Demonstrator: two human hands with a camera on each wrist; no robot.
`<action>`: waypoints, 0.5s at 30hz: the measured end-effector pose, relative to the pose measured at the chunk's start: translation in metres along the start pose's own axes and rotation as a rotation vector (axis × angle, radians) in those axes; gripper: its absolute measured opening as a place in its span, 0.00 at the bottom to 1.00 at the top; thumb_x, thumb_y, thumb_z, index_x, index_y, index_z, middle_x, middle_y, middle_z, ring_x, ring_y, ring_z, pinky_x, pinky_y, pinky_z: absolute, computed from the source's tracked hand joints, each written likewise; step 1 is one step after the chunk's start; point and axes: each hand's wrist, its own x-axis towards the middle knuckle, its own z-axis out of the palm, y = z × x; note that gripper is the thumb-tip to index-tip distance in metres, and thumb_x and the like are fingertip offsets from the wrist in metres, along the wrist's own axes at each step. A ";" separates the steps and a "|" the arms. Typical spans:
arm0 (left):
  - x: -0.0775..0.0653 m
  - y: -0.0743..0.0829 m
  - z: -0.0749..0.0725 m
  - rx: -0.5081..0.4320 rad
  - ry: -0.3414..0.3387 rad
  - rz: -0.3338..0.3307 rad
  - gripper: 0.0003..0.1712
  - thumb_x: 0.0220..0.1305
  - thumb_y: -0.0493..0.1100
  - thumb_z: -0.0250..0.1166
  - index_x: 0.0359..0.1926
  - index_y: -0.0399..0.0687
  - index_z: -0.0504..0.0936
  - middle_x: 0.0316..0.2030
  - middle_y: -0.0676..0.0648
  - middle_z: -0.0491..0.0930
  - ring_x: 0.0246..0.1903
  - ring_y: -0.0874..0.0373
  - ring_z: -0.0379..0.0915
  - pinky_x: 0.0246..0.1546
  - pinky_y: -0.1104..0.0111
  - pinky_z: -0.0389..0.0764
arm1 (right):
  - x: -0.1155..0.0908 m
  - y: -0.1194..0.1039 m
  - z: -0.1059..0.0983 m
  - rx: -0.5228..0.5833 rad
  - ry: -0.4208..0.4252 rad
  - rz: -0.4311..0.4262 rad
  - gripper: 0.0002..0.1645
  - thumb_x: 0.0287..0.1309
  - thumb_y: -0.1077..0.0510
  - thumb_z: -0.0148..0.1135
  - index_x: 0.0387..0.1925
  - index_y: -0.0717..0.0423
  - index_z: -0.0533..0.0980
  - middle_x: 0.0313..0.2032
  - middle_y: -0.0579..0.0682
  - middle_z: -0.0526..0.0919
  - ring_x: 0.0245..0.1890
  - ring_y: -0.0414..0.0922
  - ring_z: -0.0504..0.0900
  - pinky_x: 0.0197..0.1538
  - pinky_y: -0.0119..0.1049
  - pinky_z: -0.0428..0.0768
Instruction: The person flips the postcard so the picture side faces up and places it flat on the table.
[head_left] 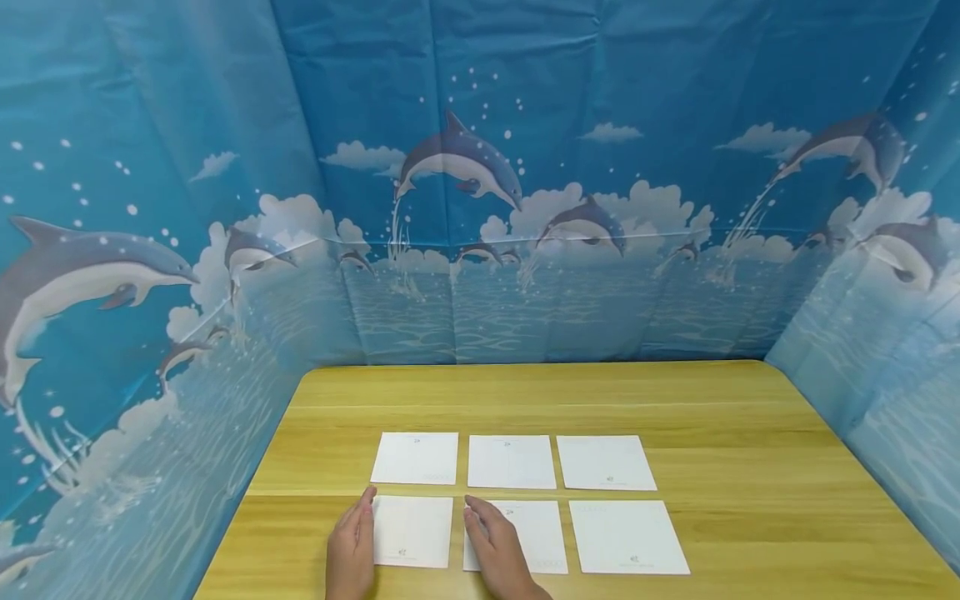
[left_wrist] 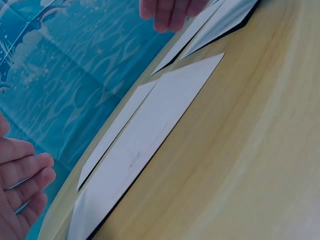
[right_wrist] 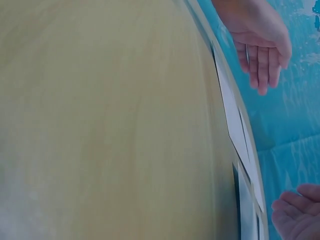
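Several white cards lie flat on the table in two rows of three. My left hand (head_left: 350, 546) is at the left edge of the near-left card (head_left: 414, 532), fingers together and nearly straight, palm turned inward. Over the left part of the near-middle card (head_left: 542, 537) is my right hand (head_left: 498, 554), its fingers extended and partly covering that card. Both palms face each other across the near-left card. In the left wrist view, the left fingers (left_wrist: 30, 182) show nothing in them. The right hand (right_wrist: 297, 215) looks equally bare in the right wrist view.
Behind the hands are the far-left card (head_left: 415, 458), far-middle card (head_left: 512, 462) and far-right card (head_left: 606, 462). The near-right card (head_left: 628, 537) lies beyond the right hand. A dolphin-print curtain (head_left: 525, 317) borders the wooden table (head_left: 750, 475) at the back and sides.
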 end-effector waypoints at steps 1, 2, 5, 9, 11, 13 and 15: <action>0.001 -0.001 -0.002 0.005 -0.004 -0.018 0.20 0.71 0.43 0.45 0.55 0.36 0.74 0.53 0.44 0.74 0.55 0.46 0.67 0.54 0.60 0.63 | 0.000 -0.001 0.001 0.014 -0.011 0.012 0.25 0.68 0.51 0.43 0.52 0.67 0.72 0.51 0.60 0.75 0.55 0.57 0.70 0.55 0.51 0.67; 0.002 -0.001 -0.004 0.010 -0.005 -0.033 0.21 0.71 0.43 0.45 0.56 0.36 0.73 0.53 0.43 0.74 0.55 0.46 0.67 0.54 0.59 0.63 | 0.001 -0.001 0.001 0.029 -0.024 0.025 0.25 0.68 0.51 0.43 0.52 0.68 0.71 0.52 0.61 0.75 0.55 0.57 0.70 0.55 0.51 0.67; 0.005 -0.003 -0.008 0.008 -0.002 -0.076 0.22 0.72 0.43 0.44 0.57 0.34 0.72 0.54 0.42 0.74 0.56 0.46 0.66 0.55 0.57 0.63 | 0.002 -0.004 0.004 0.064 -0.054 0.056 0.27 0.69 0.50 0.42 0.54 0.69 0.70 0.53 0.62 0.73 0.56 0.58 0.69 0.55 0.51 0.67; 0.008 -0.003 -0.014 0.008 -0.031 -0.138 0.23 0.72 0.44 0.42 0.58 0.32 0.70 0.55 0.39 0.72 0.57 0.44 0.64 0.56 0.56 0.63 | 0.002 -0.009 0.010 0.092 -0.087 0.083 0.30 0.69 0.48 0.41 0.56 0.71 0.66 0.55 0.65 0.70 0.57 0.61 0.66 0.56 0.53 0.65; 0.008 -0.003 -0.016 0.015 -0.059 -0.178 0.25 0.73 0.46 0.41 0.58 0.30 0.69 0.56 0.37 0.70 0.57 0.43 0.63 0.56 0.54 0.62 | 0.002 -0.011 0.014 0.090 -0.100 0.098 0.31 0.68 0.47 0.41 0.57 0.72 0.65 0.56 0.67 0.69 0.58 0.62 0.65 0.56 0.55 0.64; 0.009 -0.002 -0.018 0.026 -0.091 -0.210 0.27 0.73 0.47 0.39 0.58 0.28 0.68 0.56 0.35 0.69 0.58 0.41 0.62 0.56 0.52 0.62 | 0.001 -0.013 0.017 0.086 -0.104 0.112 0.32 0.68 0.47 0.42 0.57 0.72 0.65 0.56 0.67 0.68 0.59 0.63 0.64 0.57 0.57 0.62; 0.009 -0.001 -0.020 0.019 -0.118 -0.236 0.27 0.73 0.47 0.39 0.57 0.27 0.67 0.57 0.34 0.67 0.58 0.39 0.61 0.57 0.52 0.61 | 0.001 -0.015 0.020 0.078 -0.097 0.120 0.32 0.67 0.47 0.43 0.57 0.72 0.65 0.56 0.67 0.68 0.59 0.63 0.63 0.58 0.58 0.60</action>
